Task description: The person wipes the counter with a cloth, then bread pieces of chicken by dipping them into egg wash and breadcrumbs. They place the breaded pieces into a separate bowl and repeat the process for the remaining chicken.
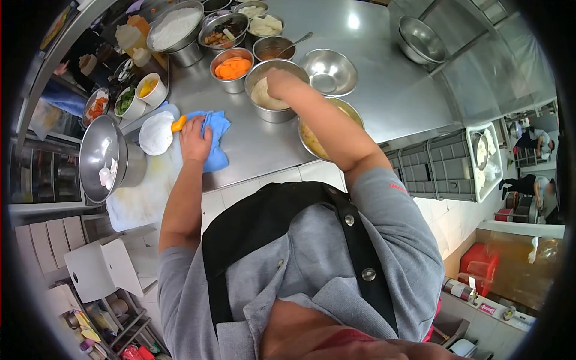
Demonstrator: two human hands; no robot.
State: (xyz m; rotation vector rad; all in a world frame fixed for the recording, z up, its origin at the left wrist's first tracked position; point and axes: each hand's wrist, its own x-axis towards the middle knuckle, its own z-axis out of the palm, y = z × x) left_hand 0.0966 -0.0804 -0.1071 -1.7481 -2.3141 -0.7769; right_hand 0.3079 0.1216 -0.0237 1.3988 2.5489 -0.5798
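My left hand [195,139] lies on a crumpled blue cloth [217,141] at the table's front edge, its fingers laid out beside an orange handle-like piece [179,123]. That piece touches a round white item [157,133] on the white cutting board [135,207]. Farther right, my right hand [283,84] reaches down into a steel bowl [277,114] of pale, batter-like or doughy contents [261,95]. Its fingers are hidden, so their grip does not show. Under my right forearm stands a steel bowl of yellowish liquid [311,139].
An unfilled steel bowl [329,72] stands behind my right arm. Orange slices [233,68] sit in a nearby bowl, with a spoon [295,44] in another. White powder [175,29] fills a large bowl. At left a tilted steel bowl [103,157] overhangs the board. A crate [435,165] stands right.
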